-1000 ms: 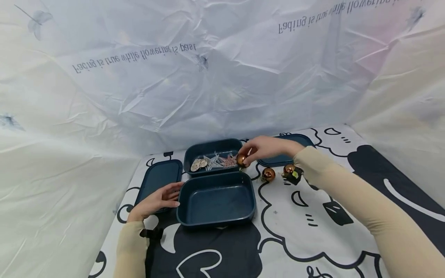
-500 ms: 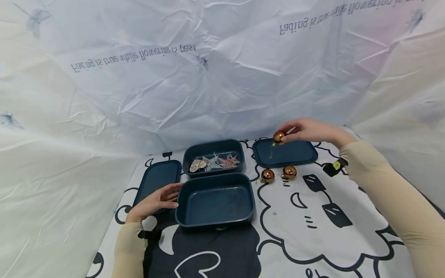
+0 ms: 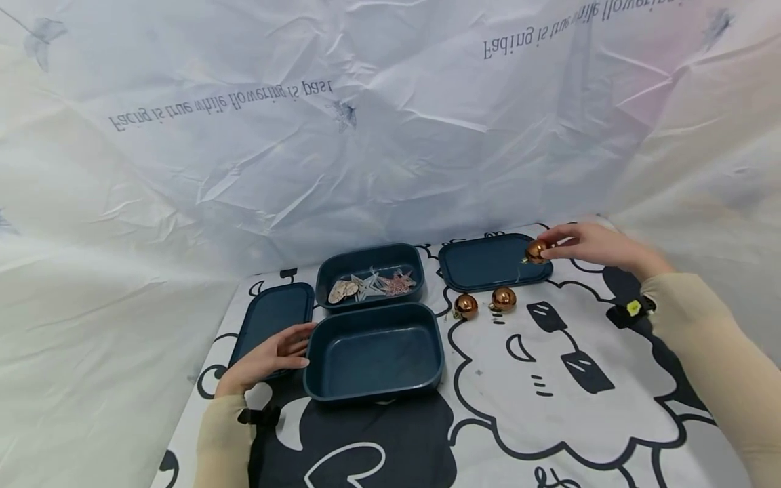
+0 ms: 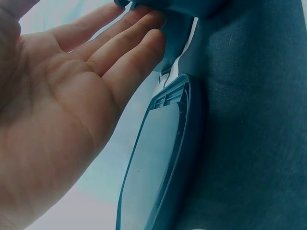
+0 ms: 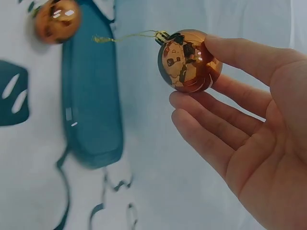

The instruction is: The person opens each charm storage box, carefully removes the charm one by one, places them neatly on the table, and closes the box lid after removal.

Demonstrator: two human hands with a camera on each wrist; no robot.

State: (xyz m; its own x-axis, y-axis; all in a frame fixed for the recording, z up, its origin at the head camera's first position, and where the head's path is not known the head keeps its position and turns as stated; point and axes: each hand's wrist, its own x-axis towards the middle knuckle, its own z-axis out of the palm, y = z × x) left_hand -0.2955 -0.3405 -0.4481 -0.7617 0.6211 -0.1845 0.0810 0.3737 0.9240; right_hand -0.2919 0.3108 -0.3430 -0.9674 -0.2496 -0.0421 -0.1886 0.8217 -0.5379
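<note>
My right hand (image 3: 588, 245) pinches a shiny copper bauble (image 5: 189, 61) between thumb and fingers, above the right end of the dark blue lid at the back right. A gold cap and a loose gold string hang from the bauble. My left hand (image 3: 268, 357) has its fingers relaxed against the left side of the near blue box (image 3: 373, 352); its palm shows in the left wrist view. Two more copper baubles, one nearer the box (image 3: 466, 306) and one to its right (image 3: 504, 299), lie on the cloth in front of the right lid (image 3: 488, 263).
Behind the near box stands a second blue box (image 3: 334, 271) holding gold discs, a silver star (image 3: 369, 286) and a pink glittery star (image 3: 398, 282). Another blue lid (image 3: 274, 317) lies left of the boxes. A pale plastic sheet (image 3: 378, 169) rises behind the table.
My right hand has carried the bauble from the far box's right edge out to the right, over the lid's right end. My left hand stays at the near box.
</note>
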